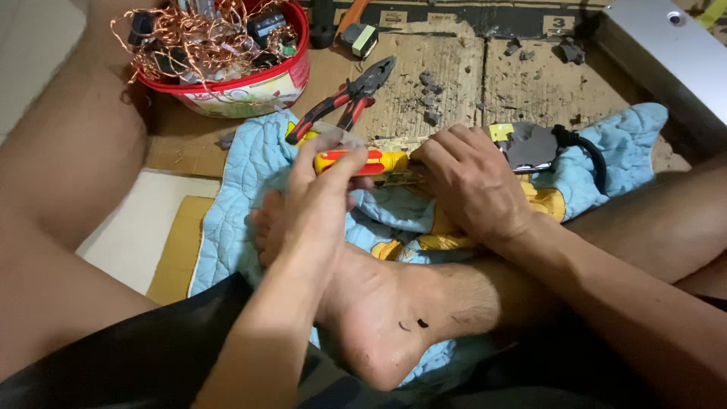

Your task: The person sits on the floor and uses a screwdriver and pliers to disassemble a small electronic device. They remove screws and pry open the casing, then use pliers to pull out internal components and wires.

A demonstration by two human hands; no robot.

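My left hand (pixel 322 201) grips the red and yellow handle of a screwdriver (pixel 362 160), held level over a light blue quilted cloth (pixel 242 189). My right hand (pixel 469 185) is closed over the screwdriver's far end and presses down on a grey device (pixel 530 145) with a black cable that lies on the cloth. What sits under the right palm is hidden. My bare foot (pixel 379 310) rests on the cloth just below both hands.
Red and black pliers (pixel 350 97) lie on the cardboard floor (pixel 454 76) behind the hands. A red tub (pixel 257 87) of tangled copper wire and parts stands at the back left. A grey metal case (pixel 666 53) sits at the back right. Grey debris is scattered about.
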